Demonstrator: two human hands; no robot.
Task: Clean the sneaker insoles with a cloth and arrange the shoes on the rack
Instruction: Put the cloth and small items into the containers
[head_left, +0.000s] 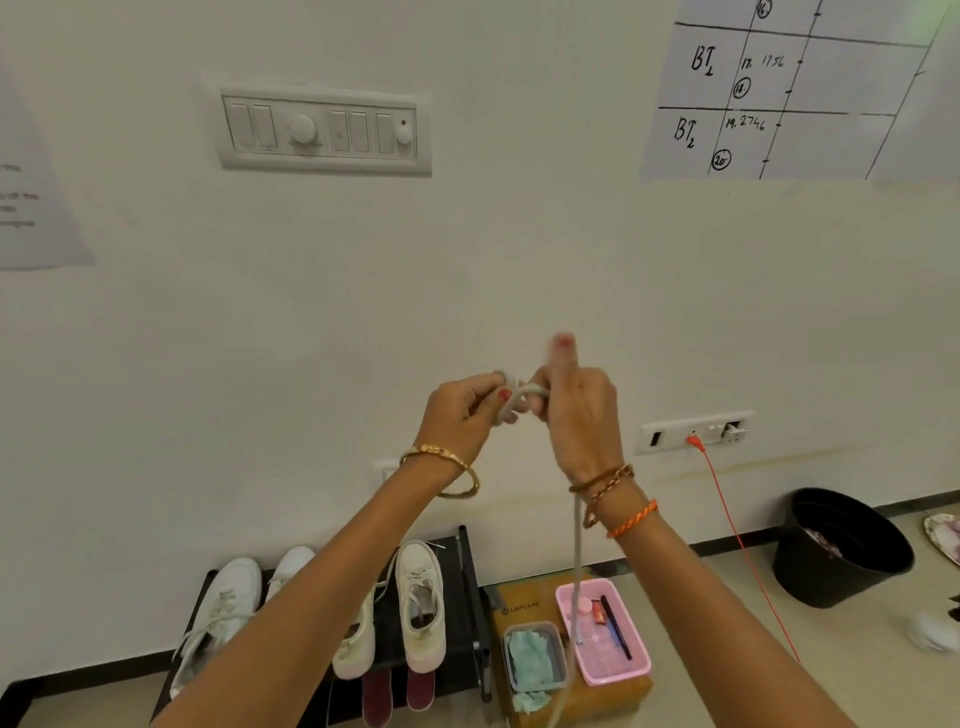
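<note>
Bright, even indoor light, soft and diffuse, source not visible. Only faint shadows on the white wall (467, 270) under the switch panel (322, 130). Motion blur on the raised fingertip of the right hand (576, 415). Wide-angle bending toward the edges, curving the chart (800, 88). Slight green flare at top right. Overall soft, lightly smeared detail.

A home entryway corner: shoe rack (470, 597) with white sneakers (422, 608) against a wall bearing a switchboard (322, 130).

Both hands raised: left hand (464, 410) and right hand (582, 415) pinch grey lace (524, 397); sneakers (422, 608) on rack (470, 587).
</note>
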